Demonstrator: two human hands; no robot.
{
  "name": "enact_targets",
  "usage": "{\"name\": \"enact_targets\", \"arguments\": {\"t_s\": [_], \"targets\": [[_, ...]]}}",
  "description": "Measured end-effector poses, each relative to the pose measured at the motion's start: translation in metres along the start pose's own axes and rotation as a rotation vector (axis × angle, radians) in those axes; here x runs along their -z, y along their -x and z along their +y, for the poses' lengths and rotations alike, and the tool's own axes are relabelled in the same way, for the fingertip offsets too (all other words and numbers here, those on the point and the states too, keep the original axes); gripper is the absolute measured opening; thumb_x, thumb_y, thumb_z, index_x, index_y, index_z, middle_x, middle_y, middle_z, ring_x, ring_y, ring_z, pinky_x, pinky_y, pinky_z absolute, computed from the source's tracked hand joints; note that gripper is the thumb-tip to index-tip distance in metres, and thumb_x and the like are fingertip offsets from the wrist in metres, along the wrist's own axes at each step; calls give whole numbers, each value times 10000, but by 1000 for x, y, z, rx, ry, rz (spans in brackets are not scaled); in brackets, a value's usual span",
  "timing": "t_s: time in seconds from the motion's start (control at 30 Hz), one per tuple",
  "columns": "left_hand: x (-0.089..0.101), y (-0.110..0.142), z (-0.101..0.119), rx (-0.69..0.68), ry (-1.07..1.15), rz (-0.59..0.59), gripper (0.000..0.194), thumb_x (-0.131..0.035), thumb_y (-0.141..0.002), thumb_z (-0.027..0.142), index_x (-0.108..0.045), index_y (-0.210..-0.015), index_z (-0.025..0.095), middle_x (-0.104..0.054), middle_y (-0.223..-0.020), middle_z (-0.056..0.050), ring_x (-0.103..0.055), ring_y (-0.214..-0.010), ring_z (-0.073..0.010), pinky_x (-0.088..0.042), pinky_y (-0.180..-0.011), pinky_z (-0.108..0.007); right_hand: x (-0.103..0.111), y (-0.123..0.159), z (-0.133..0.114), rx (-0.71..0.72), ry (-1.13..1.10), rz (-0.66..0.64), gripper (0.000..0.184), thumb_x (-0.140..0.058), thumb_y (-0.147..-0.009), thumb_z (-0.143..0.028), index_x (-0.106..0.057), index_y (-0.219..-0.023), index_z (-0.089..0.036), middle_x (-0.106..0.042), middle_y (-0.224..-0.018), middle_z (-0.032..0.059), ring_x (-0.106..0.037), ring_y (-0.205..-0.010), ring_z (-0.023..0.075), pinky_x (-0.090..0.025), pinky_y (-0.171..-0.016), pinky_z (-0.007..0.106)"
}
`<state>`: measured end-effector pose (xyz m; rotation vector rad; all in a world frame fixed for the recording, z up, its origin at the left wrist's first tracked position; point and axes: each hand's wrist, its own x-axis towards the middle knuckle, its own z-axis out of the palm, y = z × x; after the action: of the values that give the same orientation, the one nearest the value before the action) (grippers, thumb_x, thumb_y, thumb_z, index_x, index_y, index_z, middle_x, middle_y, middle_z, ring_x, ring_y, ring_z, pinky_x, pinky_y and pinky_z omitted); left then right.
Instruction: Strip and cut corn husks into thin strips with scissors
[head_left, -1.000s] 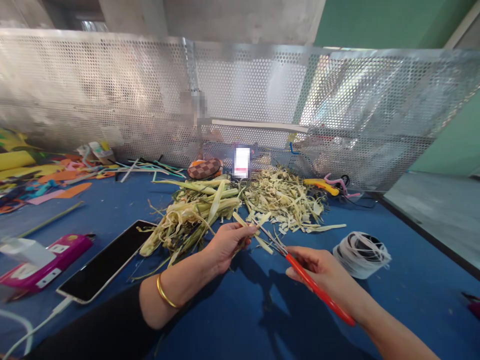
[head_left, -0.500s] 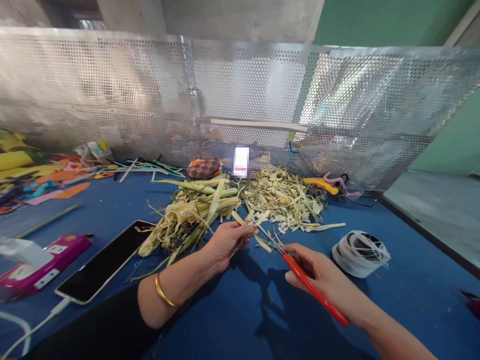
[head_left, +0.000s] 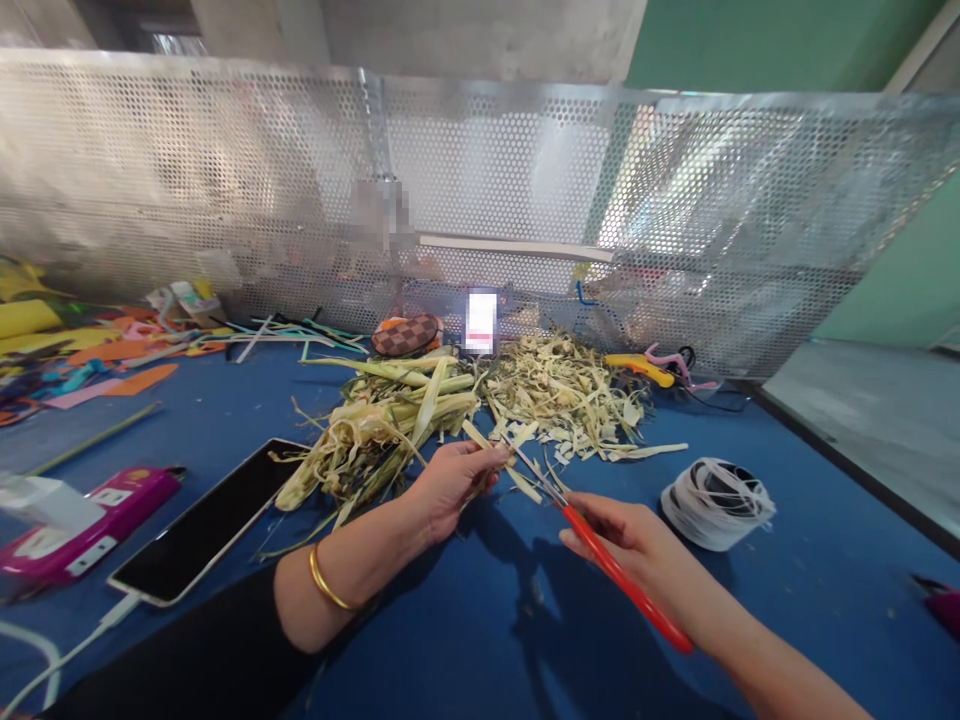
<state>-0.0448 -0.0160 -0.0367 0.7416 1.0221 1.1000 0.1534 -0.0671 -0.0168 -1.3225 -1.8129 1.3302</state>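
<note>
Pale green-yellow plant strips (head_left: pixel 523 481), flat and leaf-like, are pinched between the thumb and fingers of my left hand (head_left: pixel 463 485). My right hand (head_left: pixel 626 535) grips red-handled scissors (head_left: pixel 626 580), their metal blades reaching toward the strips at my left fingertips. Whether the blades touch a strip I cannot tell. Beyond my left hand lies a heap of long plant stalks and leaves (head_left: pixel 382 425). A second pile of short cut pieces (head_left: pixel 562 390) sits behind the scissors' tips.
A lit phone screen (head_left: pixel 481 320) stands behind the piles by a perforated metal panel (head_left: pixel 495 160). A dark phone (head_left: pixel 206 525) and purple power strip (head_left: pixel 94 520) lie left. To the right are a white twine roll (head_left: pixel 716 503) and a yellow-handled tool (head_left: pixel 641 369).
The red handles and my right hand have shifted slightly left. My left hand keeps its pinch on the strips, and the whole view has drifted a little.
</note>
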Motion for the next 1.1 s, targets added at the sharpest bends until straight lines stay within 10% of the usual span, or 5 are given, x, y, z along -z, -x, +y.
{"name": "enact_targets", "arguments": {"t_s": [0.33, 0.5, 0.7, 1.1], "targets": [[0, -2, 1, 33, 22, 13, 153, -756, -629, 159, -618, -595, 102, -556, -531, 11, -471, -431, -43, -369, -421, -157, -3, -1, 2, -64, -29, 41, 463, -689, -683, -437, -650, -1043, -149, -477, -669, -20, -389, -618, 126, -327, -531, 233], [0, -1, 1, 49, 31, 24, 148, -760, -636, 146, -620, -605, 109, -562, -531, 20, -485, -435, -45, -379, -432, -157, -2, -4, 4, -22, -32, 67, 336, -730, -654, -418, -674, -847, -147, -456, -625, -29, -399, -589, 112, -318, -520, 226], [-1, 4, 8, 89, 60, -20, 84, -716, -718, 145, -650, -694, 99, -629, -618, -14, -580, -516, -75, -431, -482, -166, 2, -4, 3, -131, -382, 200, 517, -762, -593, -549, -624, -920, -172, -482, -586, -48, -342, -418, 52, -266, -368, 180], [3, 4, 19, 158, 349, -181, 206, -483, -909, 197, -631, -789, 121, -640, -660, -22, -597, -525, -80, -529, -562, -194, 5, 8, 9, -83, -829, -184, 478, -538, -826, -578, -595, -1067, -170, -512, -714, 1, -420, -492, 60, -401, -417, 175]]}}
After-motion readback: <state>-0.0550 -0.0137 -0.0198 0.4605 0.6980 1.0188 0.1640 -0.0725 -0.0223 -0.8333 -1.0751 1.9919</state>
